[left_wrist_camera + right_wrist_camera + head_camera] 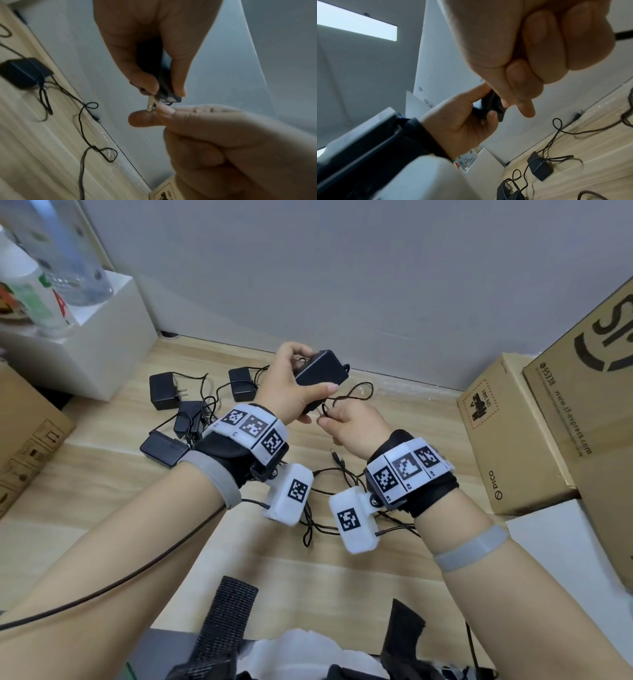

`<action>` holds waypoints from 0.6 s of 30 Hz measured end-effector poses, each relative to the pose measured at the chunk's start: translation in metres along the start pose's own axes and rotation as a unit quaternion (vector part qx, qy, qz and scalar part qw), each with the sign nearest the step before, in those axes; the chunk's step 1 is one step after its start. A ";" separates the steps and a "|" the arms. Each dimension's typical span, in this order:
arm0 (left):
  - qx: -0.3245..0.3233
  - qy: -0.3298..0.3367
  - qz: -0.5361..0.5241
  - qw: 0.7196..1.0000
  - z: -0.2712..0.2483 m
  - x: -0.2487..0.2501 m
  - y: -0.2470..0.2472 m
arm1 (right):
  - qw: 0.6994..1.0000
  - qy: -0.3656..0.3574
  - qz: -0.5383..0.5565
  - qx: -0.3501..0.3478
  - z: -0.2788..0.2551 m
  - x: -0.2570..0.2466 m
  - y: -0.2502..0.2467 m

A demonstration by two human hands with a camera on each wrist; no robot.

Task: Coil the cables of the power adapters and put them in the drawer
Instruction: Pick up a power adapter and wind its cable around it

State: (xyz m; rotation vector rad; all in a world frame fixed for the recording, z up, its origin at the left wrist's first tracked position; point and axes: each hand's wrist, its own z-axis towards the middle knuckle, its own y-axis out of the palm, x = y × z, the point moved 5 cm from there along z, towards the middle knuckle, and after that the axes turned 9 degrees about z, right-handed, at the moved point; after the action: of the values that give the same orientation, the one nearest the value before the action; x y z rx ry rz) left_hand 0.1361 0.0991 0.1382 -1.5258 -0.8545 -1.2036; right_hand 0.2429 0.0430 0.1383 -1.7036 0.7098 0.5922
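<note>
My left hand [308, 371] grips a black power adapter [320, 378] in the air above the wooden floor, its metal prongs [150, 104] pointing toward me. Right below them, my right hand [328, 416] pinches the adapter's thin black cable [356, 393], which makes a small loop to the right. More of the cable lies tangled on the floor under my wrists [329, 474], with a barrel plug [337, 457] at its end. Several other black adapters [163, 390] [241, 383] [164, 448] lie on the floor to the left with loose cables.
A white box [102, 347] carrying bottles stands at the far left against the grey wall. Cardboard boxes [513, 440] [589, 405] line the right side, and another cardboard box [27, 440] sits at the left edge. Black straps lie near my body.
</note>
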 end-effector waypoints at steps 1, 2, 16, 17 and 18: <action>0.004 0.001 0.031 1.000 0.001 -0.001 -0.001 | 1.000 -0.017 -0.009 0.003 -0.002 -0.003 -0.001; 0.004 0.002 0.061 0.998 0.002 -0.002 -0.002 | 0.999 -0.033 -0.007 0.008 -0.004 -0.006 -0.003; -0.231 -0.019 0.097 0.968 -0.010 -0.019 0.006 | 0.965 -0.085 0.139 0.205 0.000 0.001 -0.076; -0.235 -0.016 0.060 0.970 -0.010 -0.016 0.006 | 0.964 -0.082 0.140 0.208 0.001 0.007 -0.075; -0.238 -0.012 0.015 0.971 -0.010 -0.012 0.006 | 0.964 -0.081 0.140 0.209 0.003 0.012 -0.074</action>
State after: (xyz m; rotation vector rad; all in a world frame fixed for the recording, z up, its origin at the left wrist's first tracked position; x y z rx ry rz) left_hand 0.1355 0.0880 0.1251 -1.9277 -0.5756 -1.4388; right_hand 0.3041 0.0571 0.1784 -1.1594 0.8954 0.7110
